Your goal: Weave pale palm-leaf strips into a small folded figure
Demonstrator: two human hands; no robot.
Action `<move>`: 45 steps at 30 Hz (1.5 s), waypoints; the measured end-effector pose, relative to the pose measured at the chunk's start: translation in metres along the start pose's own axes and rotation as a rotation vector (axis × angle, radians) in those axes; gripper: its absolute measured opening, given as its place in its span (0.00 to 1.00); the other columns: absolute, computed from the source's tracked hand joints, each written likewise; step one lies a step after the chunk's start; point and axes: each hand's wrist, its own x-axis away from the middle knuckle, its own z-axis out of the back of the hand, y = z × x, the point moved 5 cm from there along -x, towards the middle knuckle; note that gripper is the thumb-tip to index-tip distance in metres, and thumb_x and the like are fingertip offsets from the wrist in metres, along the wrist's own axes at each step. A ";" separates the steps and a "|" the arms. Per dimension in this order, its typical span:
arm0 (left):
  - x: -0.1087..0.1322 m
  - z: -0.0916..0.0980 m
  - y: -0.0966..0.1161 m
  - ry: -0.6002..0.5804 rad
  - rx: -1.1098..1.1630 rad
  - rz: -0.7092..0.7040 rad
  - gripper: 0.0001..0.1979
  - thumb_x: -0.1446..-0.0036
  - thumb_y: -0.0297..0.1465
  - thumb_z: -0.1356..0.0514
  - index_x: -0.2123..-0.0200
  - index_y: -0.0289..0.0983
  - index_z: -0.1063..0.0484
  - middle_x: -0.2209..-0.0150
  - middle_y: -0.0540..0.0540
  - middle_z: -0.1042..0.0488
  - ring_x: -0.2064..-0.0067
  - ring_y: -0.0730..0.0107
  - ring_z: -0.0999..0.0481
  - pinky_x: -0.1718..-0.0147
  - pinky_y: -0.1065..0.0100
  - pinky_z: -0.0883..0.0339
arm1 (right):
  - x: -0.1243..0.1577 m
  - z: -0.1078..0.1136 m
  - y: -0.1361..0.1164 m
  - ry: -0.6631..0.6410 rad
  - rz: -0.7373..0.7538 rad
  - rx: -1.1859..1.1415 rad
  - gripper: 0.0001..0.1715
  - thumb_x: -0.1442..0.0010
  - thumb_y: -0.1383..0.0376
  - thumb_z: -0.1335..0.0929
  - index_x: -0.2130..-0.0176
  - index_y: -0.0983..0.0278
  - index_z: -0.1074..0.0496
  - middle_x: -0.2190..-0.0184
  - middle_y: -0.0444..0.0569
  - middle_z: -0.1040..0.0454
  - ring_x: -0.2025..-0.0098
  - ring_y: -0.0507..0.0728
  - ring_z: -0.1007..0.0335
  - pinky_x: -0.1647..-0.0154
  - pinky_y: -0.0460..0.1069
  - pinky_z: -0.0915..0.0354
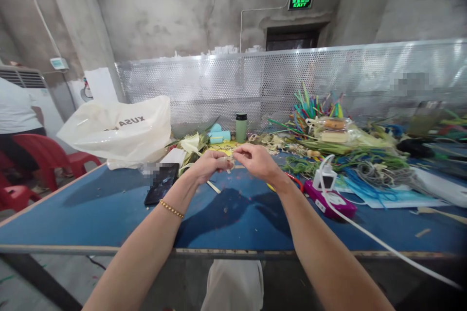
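Observation:
Above the middle of the blue table (120,214), my left hand (210,166) is closed in a pinch on a small pale piece (229,161) that looks like dried husk. My right hand (258,161) meets it from the other side, thumb and fingertips pinched together at the same piece. Its exact form is too small to make out. A thin pale strip (213,187) lies on the table just below my left hand. Scissors with red and yellow handles (295,182) are partly hidden behind my right wrist.
Left: a tablet (162,184) and a big white plastic bag (120,129). Behind my hands stands a green bottle (241,128). Right: a purple power strip (330,201) with a white cable, wire coils (379,172), husks, and colourful stems (315,107). A person (18,107) is at far left.

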 end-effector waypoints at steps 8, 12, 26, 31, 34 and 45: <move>0.005 -0.004 0.005 -0.092 -0.038 -0.001 0.07 0.59 0.29 0.33 0.76 0.32 0.27 0.78 0.51 0.32 0.76 0.78 0.37 0.74 0.71 0.45 | 0.002 -0.009 0.000 -0.034 -0.099 -0.167 0.07 0.49 0.65 0.33 0.75 0.67 0.28 0.80 0.43 0.31 0.77 0.49 0.40 0.76 0.44 0.44; 0.005 -0.002 0.005 -0.098 -0.073 -0.022 0.10 0.58 0.33 0.32 0.75 0.32 0.27 0.78 0.51 0.32 0.76 0.78 0.37 0.75 0.71 0.46 | 0.002 -0.011 0.001 0.012 -0.123 -0.147 0.07 0.49 0.66 0.34 0.76 0.66 0.30 0.79 0.44 0.31 0.76 0.50 0.39 0.75 0.45 0.43; 0.003 -0.004 0.004 -0.038 0.328 0.045 0.17 0.56 0.34 0.30 0.71 0.33 0.34 0.79 0.54 0.33 0.79 0.81 0.34 0.78 0.74 0.43 | 0.004 -0.011 -0.005 0.184 -0.018 0.061 0.06 0.40 0.67 0.38 0.70 0.62 0.36 0.74 0.46 0.32 0.70 0.54 0.38 0.67 0.48 0.43; 0.001 -0.002 0.003 0.028 0.366 0.053 0.14 0.53 0.31 0.31 0.72 0.33 0.35 0.79 0.51 0.29 0.77 0.74 0.26 0.74 0.73 0.34 | 0.003 -0.012 -0.004 0.215 0.037 0.119 0.07 0.40 0.67 0.38 0.71 0.62 0.38 0.73 0.47 0.33 0.69 0.55 0.38 0.67 0.48 0.43; 0.000 0.000 0.001 0.081 0.381 0.055 0.11 0.53 0.27 0.32 0.73 0.31 0.33 0.78 0.48 0.28 0.74 0.72 0.24 0.72 0.72 0.32 | 0.003 -0.013 -0.004 0.218 0.069 0.148 0.07 0.40 0.68 0.39 0.71 0.62 0.39 0.72 0.49 0.32 0.67 0.56 0.37 0.65 0.49 0.43; 0.000 0.002 0.004 0.102 0.319 0.022 0.09 0.59 0.26 0.31 0.74 0.29 0.26 0.78 0.47 0.26 0.75 0.73 0.26 0.69 0.69 0.32 | 0.003 -0.012 -0.003 0.196 0.047 0.116 0.06 0.40 0.67 0.38 0.69 0.63 0.36 0.71 0.48 0.31 0.68 0.55 0.36 0.65 0.48 0.41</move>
